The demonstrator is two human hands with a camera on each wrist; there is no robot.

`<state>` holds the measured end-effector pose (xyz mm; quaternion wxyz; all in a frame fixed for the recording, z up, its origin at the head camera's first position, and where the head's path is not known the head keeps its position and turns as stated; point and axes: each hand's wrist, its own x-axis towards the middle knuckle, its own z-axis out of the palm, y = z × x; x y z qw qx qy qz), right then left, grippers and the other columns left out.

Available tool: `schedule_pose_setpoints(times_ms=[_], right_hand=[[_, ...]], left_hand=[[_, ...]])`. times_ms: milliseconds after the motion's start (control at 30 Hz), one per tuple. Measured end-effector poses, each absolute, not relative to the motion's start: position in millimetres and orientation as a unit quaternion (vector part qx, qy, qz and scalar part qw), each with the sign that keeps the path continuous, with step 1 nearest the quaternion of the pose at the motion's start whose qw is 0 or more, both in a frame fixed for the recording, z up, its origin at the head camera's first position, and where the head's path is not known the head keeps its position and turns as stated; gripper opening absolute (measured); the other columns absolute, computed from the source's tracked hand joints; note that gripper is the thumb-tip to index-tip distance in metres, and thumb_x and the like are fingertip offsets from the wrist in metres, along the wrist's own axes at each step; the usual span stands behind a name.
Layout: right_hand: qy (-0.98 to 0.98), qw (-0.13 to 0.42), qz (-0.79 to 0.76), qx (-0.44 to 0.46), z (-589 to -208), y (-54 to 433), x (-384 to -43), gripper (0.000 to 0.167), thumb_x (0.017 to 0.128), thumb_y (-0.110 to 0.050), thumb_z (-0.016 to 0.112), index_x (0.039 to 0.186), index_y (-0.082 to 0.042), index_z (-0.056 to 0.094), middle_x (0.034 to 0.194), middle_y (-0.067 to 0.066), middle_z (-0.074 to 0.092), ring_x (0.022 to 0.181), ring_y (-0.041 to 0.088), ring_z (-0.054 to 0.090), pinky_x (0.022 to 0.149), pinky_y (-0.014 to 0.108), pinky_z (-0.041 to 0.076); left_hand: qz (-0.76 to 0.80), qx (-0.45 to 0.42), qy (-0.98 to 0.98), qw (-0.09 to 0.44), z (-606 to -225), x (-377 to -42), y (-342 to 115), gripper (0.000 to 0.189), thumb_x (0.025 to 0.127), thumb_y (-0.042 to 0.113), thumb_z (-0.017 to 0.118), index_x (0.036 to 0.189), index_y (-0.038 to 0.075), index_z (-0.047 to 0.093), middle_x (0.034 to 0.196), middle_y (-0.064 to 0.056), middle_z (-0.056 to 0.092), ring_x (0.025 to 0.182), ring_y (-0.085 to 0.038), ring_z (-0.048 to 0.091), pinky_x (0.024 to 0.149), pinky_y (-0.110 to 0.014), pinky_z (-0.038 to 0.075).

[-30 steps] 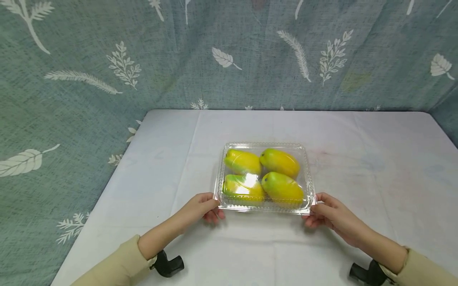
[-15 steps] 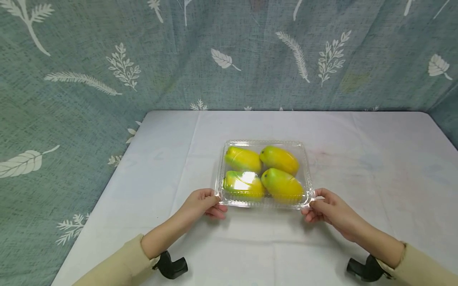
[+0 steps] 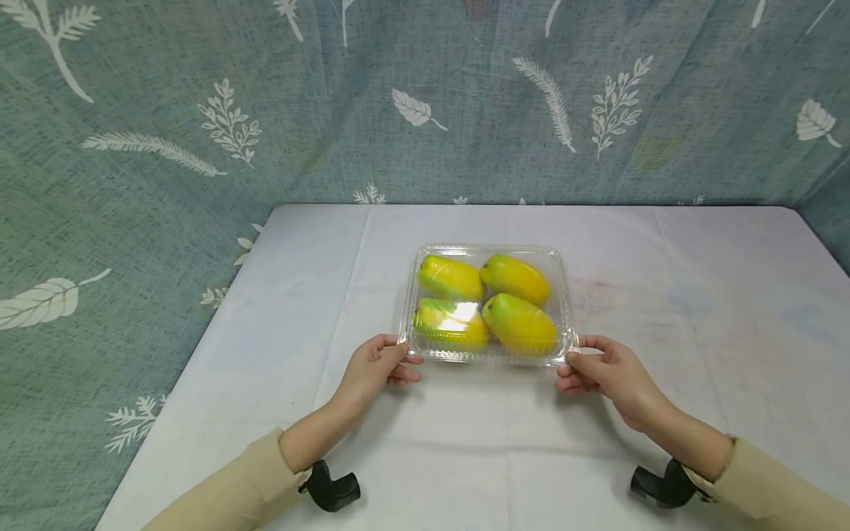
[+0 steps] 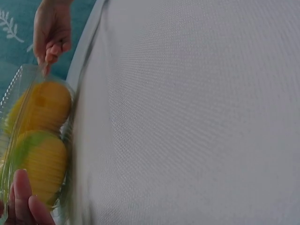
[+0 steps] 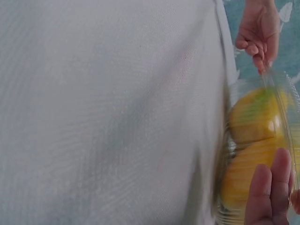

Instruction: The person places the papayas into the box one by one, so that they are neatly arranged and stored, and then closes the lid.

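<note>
A clear plastic clamshell box (image 3: 491, 357), its lid down, holds several yellow-green mangoes (image 3: 520, 324) in two rows. My left hand (image 3: 375, 369) pinches the box's near left corner between thumb and fingers. At the near right corner my right hand (image 3: 607, 376) pinches the rim in the same way. In the left wrist view, mangoes (image 4: 40, 164) show through the ribbed side wall, with left fingertips (image 4: 23, 192) beside it. The right wrist view has right fingers (image 5: 262, 192) at the box's other end. Whether the box's underside touches the table cannot be told.
A white cloth (image 3: 465, 442) covers the table. Behind it and on the left hangs a blue-green curtain (image 3: 425, 88) printed with white leaves. Black wrist devices (image 3: 332, 487) are worn at both sleeve cuffs.
Both hands have moved the box away from the person, toward the table's far edge. Their grip on its near corners stays the same.
</note>
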<state>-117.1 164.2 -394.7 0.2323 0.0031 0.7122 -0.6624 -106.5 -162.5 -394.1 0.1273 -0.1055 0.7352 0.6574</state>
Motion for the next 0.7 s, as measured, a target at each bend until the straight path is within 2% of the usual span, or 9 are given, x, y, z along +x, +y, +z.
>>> schedule_pose_setpoints(times_ms=[133, 433, 700], right_hand=[[0.716, 0.22, -0.663, 0.011, -395.1, 163.2, -119.3, 0.046, 0.092, -0.011, 0.052, 0.124, 0.013, 0.029, 0.074, 0.003, 0.067, 0.066, 0.017, 0.068, 0.071, 0.033, 0.055], [0.714, 0.225, -0.663, 0.016, -392.5, 162.9, -122.9, 0.035, 0.094, -0.012, 0.048, 0.117, 0.009, 0.031, 0.067, -0.003, 0.063, 0.057, 0.012, 0.064, 0.066, 0.03, 0.055], [0.724, 0.222, -0.653, 0.011, -393.3, 162.1, -122.5, 0.033, 0.095, -0.009, 0.045, 0.118, 0.009, 0.03, 0.064, -0.004, 0.06, 0.055, 0.012, 0.062, 0.063, 0.028, 0.054]], left_hand=[[0.667, -0.112, 0.728, 0.109, -393.9, -106.0, -160.2, 0.021, 0.093, 0.009, 0.049, 0.109, -0.004, 0.049, 0.087, -0.011, 0.071, 0.057, -0.006, 0.063, 0.06, -0.021, 0.049], [0.666, -0.129, 0.728, 0.097, -395.9, -107.0, -156.1, 0.017, 0.091, 0.005, 0.049, 0.106, -0.003, 0.05, 0.077, -0.006, 0.07, 0.051, -0.006, 0.06, 0.058, -0.022, 0.048], [0.67, -0.133, 0.725, 0.09, -397.8, -109.2, -155.5, 0.018, 0.089, 0.001, 0.048, 0.106, -0.006, 0.05, 0.072, -0.004, 0.069, 0.049, -0.005, 0.058, 0.058, -0.021, 0.049]])
